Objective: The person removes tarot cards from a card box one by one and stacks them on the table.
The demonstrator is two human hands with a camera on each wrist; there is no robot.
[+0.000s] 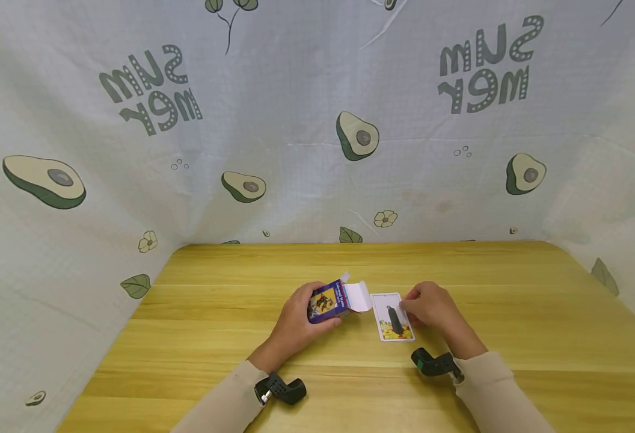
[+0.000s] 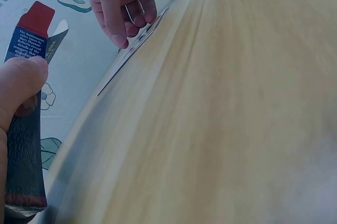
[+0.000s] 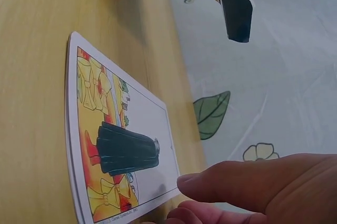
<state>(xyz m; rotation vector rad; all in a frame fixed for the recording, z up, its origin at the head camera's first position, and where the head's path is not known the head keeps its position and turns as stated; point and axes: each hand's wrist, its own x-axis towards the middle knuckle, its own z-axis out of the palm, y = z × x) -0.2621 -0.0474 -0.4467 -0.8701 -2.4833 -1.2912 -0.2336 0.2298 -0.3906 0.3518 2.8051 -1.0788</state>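
Note:
My left hand (image 1: 297,322) holds a small purple card box (image 1: 325,302) with a picture on its front. The box's white end flap (image 1: 358,296) stands open toward the right. In the left wrist view the thumb lies along the box's narrow printed side (image 2: 26,43). A thin stack of picture cards (image 1: 392,319) lies face up on the table, right of the box. The top card shows a dark green cloaked figure on a yellow and red ground. My right hand (image 1: 430,307) is at the stack's right edge, thumb tip by the card border (image 3: 171,195), fingers loosely bent.
The wooden table (image 1: 231,270) stretches out on all sides of the hands. Behind and beside it hangs a pale cloth (image 1: 296,90) printed with avocados, leaves and lettering. Black wrist cameras (image 1: 287,390) sit on both forearms.

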